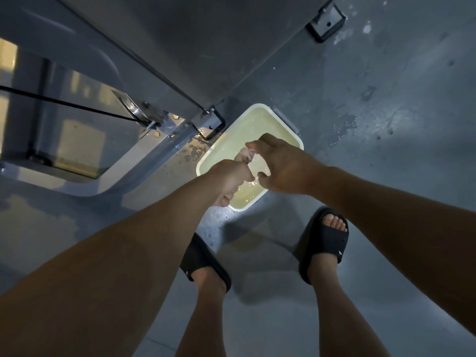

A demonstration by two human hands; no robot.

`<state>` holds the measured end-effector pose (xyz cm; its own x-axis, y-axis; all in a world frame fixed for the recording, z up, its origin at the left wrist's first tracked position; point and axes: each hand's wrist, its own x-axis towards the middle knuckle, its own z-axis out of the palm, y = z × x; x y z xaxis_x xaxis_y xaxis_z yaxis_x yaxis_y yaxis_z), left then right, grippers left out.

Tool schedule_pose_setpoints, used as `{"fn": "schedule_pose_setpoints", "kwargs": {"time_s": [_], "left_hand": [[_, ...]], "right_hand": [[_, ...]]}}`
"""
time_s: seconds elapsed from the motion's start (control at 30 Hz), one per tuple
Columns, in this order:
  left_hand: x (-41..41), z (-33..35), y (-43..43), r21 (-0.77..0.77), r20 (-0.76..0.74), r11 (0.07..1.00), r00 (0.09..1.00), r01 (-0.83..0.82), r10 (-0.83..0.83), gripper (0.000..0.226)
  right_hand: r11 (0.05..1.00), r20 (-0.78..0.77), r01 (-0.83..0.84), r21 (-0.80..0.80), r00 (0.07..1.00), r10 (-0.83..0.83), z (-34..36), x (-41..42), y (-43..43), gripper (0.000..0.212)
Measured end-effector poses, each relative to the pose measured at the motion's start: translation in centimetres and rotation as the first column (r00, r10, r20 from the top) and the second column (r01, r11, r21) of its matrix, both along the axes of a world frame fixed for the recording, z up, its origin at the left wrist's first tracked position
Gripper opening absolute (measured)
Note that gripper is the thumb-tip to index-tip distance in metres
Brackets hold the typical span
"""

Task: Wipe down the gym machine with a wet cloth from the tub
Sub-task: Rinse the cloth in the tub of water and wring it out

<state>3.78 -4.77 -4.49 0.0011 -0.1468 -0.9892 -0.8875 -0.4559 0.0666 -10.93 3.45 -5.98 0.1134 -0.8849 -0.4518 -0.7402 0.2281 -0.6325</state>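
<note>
My left hand fists the lower end of the wet cloth, fingers curled tight round it. My right hand fingers pinch its upper end. The cloth is over the water-filled tub on the floor. The tub is at 12 o'clock from my sandals, with the gym machine at its 10 o'clock.

A smooth grey-blue floor fills the scene under dim light. A wet patch with scattered droplets darkens it toward the upper right. Pale splash marks glint near the top. Soft shadows pool lower down.
</note>
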Motion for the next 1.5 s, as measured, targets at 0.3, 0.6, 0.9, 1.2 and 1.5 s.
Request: {"fn": "schedule_pose_setpoints", "kwargs": {"time_s": [0.3, 0.6, 0.9, 1.2, 1.5], "left_hand": [[-0.1, 3.4, -0.8, 0.592, -0.272, 0.806, 0.934, -0.028, 0.232, 0.048], [-2.7, 5.1, -1.3, 0.499, -0.297, 0.829, 0.949, 0.251, -0.108, 0.053], [-3.6, 3.4, 1.2, -0.253, -0.018, 0.815, 0.840, 0.521, -0.543, 0.021], [-2.0, 1.8, 1.6, -0.557, 0.248, 0.491, 0.698, 0.670, -0.671, 0.024], [-1.7, 1.8, 0.2, -0.593, 0.243, 0.372, 0.599, 0.714, -0.763, 0.010]], "right_hand": [[0.859, -0.085, -0.158, -0.488, 0.987, 0.134, -0.1, 0.5, 0.6, 0.056], [0.821, -0.412, -0.513, -0.251, 0.824, 0.389, 4.3, -1.3, -3.7, 0.024], [0.846, -0.337, -0.435, 0.308, 0.782, 0.524, 4.9, -0.5, -5.1, 0.018], [0.890, -0.221, -0.221, 0.400, 0.919, 0.328, 2.7, 1.1, -5.1, 0.019], [0.793, -0.066, -0.132, 0.595, 0.975, 0.212, 3.7, 0.9, -6.0, 0.010]]}}
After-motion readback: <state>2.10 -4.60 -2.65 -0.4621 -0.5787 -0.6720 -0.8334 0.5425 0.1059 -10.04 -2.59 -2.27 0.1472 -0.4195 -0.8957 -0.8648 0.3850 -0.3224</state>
